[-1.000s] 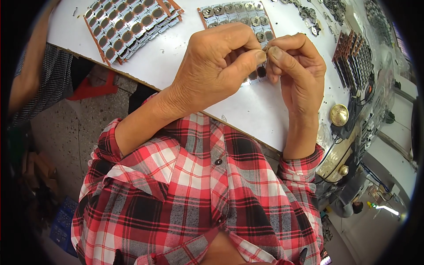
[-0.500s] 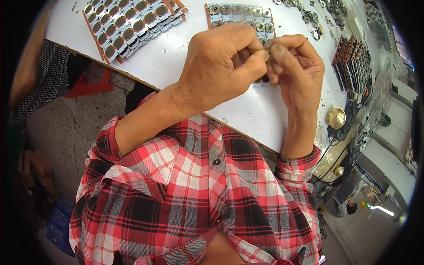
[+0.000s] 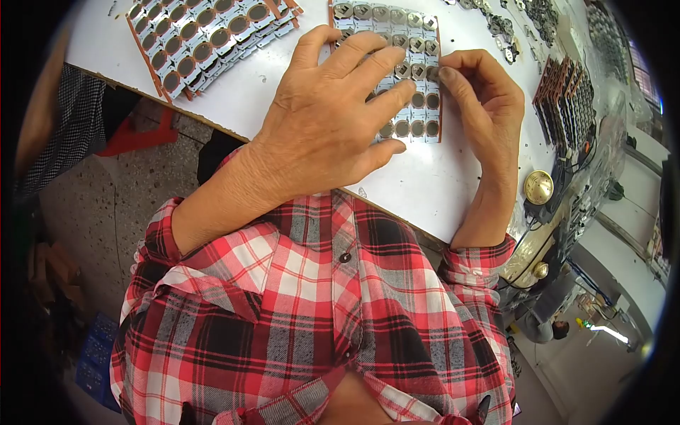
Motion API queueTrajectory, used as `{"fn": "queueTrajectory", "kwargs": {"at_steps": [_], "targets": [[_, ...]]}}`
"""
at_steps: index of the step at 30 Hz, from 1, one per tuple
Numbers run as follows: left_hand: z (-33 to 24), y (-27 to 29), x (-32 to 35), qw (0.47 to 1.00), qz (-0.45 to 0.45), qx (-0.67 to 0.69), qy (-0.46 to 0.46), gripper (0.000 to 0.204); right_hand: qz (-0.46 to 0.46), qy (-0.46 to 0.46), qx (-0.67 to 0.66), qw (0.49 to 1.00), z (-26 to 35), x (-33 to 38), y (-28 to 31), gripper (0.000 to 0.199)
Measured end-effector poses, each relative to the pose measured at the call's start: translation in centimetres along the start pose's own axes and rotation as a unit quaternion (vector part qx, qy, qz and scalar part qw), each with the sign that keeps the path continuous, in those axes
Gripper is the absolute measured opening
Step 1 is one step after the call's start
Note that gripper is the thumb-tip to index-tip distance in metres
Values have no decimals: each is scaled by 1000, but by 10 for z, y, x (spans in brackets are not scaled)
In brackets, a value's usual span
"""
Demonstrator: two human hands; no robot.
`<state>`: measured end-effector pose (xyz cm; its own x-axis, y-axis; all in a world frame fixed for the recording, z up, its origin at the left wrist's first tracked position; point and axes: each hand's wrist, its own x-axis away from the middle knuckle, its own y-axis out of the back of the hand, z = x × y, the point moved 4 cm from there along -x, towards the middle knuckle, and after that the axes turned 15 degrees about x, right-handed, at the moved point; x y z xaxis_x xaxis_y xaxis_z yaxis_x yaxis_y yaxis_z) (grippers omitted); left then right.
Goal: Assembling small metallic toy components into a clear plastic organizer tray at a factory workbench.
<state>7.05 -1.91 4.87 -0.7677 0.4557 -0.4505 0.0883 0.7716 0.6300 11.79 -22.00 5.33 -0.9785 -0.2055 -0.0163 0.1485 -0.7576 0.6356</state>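
A panel of small circuit boards with orange-brown edges lies on the white table in front of me. Shiny metal clips sit on its upper rows, while dark round pads show on the lower ones. My left hand is open, fingers spread over the panel's left side and hiding part of it. At the panel's right edge, my right hand pinches a small metal clip between thumb and forefinger, right at the end of a row. The fingertips partly cover that clip.
Stacked board panels lie at the far left of the white table. Loose metal clips are heaped at the far right, near another panel stack. A brass-coloured dome and cables stand at the right edge.
My hands have come apart from their pinch together. The left has opened and spread over the panel; the right has lowered its fingertips to the panel's right edge.
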Motion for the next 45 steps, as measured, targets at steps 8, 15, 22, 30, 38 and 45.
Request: {"fn": "queueTrajectory", "kwargs": {"at_steps": [8,15,22,30,38,45], "targets": [[0,-1,1,1000,2,-3,15,62,12,9,9,1000,-2,0,4,12],[-2,-3,1,1000,-2,-7,23,61,-18,-4,66,998,7,4,-4,15],[-1,-4,1,1000,-5,-5,20,61,-84,8,7,996,-4,2,-1,9],[-1,-4,1,1000,-3,5,22,65,-69,6,58,996,3,7,-6,11],[0,-4,1,1000,-7,5,25,64,-82,8,77,994,5,7,-9,11],[-1,-3,-1,1000,-5,14,27,64,-64,-5,55,996,-1,5,-4,12]]}}
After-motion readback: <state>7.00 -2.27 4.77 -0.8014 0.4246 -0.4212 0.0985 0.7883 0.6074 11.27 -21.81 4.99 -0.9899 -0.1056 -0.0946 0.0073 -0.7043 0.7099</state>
